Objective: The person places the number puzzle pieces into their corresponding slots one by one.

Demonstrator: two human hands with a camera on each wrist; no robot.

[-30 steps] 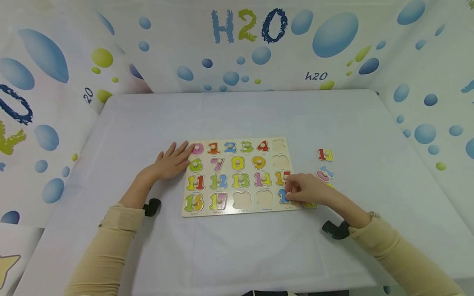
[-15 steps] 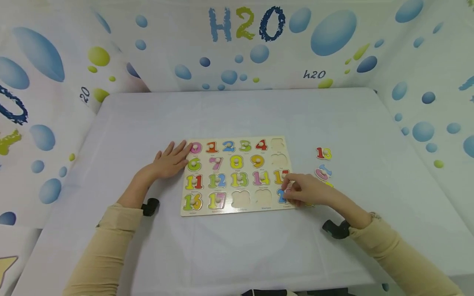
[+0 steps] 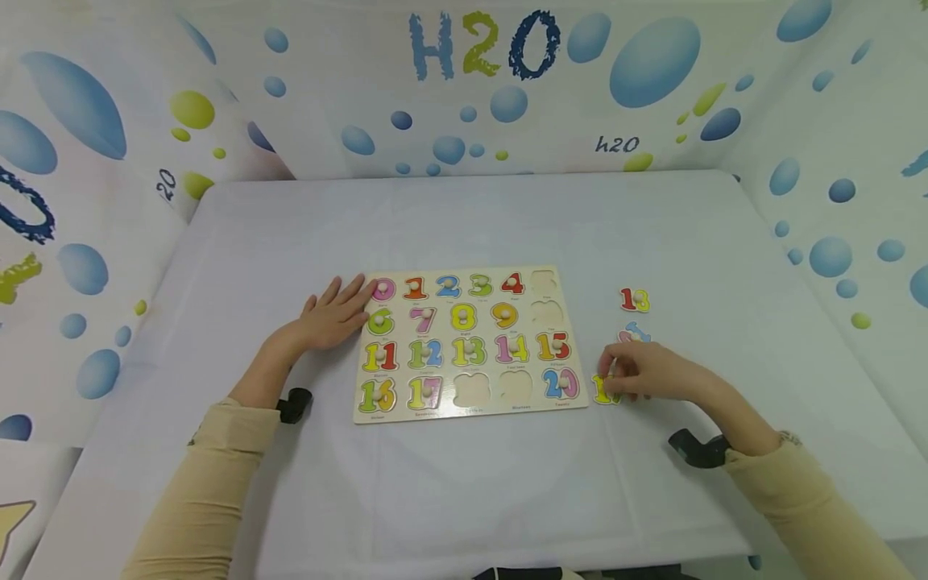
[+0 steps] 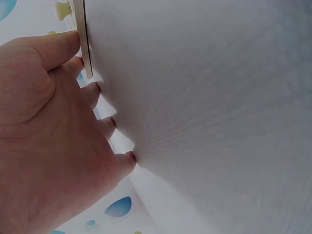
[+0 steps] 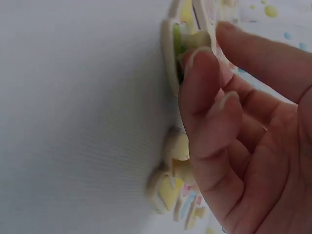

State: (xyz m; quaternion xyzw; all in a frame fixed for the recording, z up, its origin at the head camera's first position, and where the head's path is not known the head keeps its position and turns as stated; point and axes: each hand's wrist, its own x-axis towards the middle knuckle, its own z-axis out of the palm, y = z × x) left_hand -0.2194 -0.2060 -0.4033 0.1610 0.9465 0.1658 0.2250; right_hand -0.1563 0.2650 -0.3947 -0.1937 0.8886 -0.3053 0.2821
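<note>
A wooden number puzzle board (image 3: 435, 415) lies on the table with knobbed number pieces in most recesses. My left hand (image 3: 333, 316) rests at its left edge, fingers spread; in the left wrist view the thumb lies against the board's edge (image 4: 82, 39). Right of the board, my right hand (image 3: 648, 372) is over a yellow-green number piece (image 3: 600, 391) on the cloth. In the right wrist view its thumb and bent fingers (image 5: 202, 83) stand around the knob (image 5: 197, 41), with a small gap at the thumb. The 20 piece (image 3: 561, 383) sits in the lower right recess.
A red-and-yellow number piece (image 3: 634, 300) lies right of the board. A pink-and-blue piece (image 3: 636, 331) is partly hidden behind the right hand. Bare recesses show at the board's right column (image 3: 547, 312) and in the bottom row (image 3: 471, 390). White cloth (image 3: 464, 491) covers the table.
My right hand has left the 20 piece, which now lies uncovered in its recess, and moved right to the yellow-green piece. The left hand has stayed at the board's edge.
</note>
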